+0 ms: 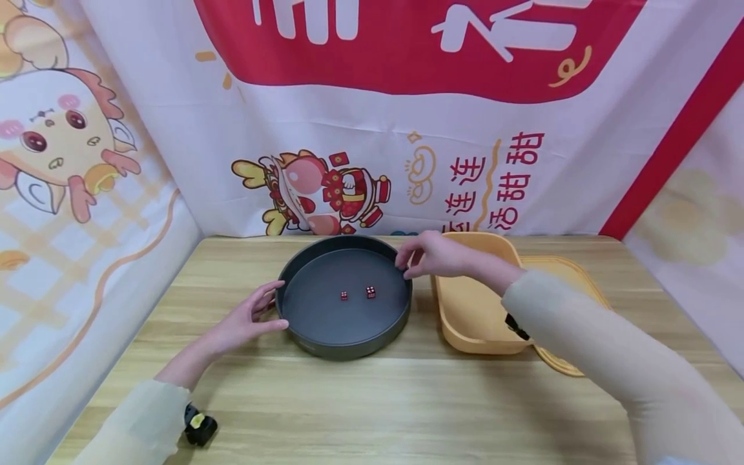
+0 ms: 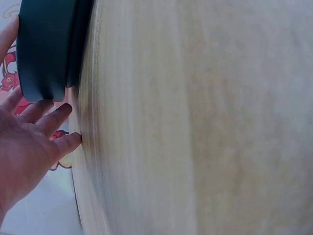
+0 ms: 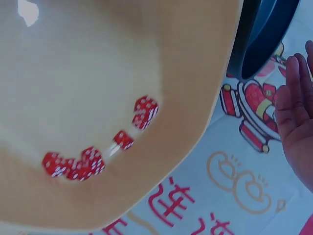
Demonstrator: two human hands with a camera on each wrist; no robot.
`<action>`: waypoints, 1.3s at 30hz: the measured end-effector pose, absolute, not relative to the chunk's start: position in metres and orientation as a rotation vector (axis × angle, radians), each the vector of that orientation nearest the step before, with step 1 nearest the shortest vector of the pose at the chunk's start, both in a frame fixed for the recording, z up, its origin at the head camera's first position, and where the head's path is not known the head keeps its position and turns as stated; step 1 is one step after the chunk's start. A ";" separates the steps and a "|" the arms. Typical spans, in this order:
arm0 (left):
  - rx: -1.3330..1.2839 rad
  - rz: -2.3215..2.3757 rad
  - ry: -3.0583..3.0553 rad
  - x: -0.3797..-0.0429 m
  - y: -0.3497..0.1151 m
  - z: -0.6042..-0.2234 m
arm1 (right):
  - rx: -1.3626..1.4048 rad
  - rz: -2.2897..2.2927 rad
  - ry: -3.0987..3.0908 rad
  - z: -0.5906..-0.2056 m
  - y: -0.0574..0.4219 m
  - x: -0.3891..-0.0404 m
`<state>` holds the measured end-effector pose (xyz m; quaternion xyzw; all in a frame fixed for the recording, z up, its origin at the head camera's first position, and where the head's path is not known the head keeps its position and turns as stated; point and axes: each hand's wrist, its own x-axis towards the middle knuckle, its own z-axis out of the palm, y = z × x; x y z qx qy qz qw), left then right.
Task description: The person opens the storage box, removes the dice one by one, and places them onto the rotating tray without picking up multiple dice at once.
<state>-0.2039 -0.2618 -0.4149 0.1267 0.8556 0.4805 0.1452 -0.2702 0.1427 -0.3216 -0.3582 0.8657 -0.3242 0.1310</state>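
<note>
A round dark grey pan (image 1: 325, 326) stands on the table with two red dice inside, a small die (image 1: 344, 296) and a slightly larger die (image 1: 371, 292). At the pan's left side, my left hand (image 1: 250, 323) has its fingers and thumb spread against the wall; the left wrist view shows that hand (image 2: 24, 147) touching the pan (image 2: 46, 54) without gripping it. My right hand (image 1: 433, 254) hovers by the pan's upper right rim, fingers loosely bent. Seen from the right wrist, the right hand (image 3: 301, 117) holds nothing, and several red dice (image 3: 145, 112) lie in an orange container (image 3: 195, 98).
Right of the pan, the orange container (image 1: 482, 345) stands under my right forearm. An orange lid (image 1: 566, 278) lies partly behind it on the wooden table (image 1: 349, 413). Printed cloth (image 1: 372, 116) hangs along the table's back and sides.
</note>
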 end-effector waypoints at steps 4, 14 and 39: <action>0.344 1.372 2.469 -0.204 -0.262 -0.416 | -1.021 -0.988 2.533 -0.318 0.163 -0.266; 0.349 1.367 2.467 -0.202 -0.260 -0.413 | -0.912 -1.056 2.697 -0.319 0.225 -0.255; 0.380 1.403 2.453 -0.202 -0.262 -0.415 | -0.913 -0.598 2.839 -0.362 0.289 -0.258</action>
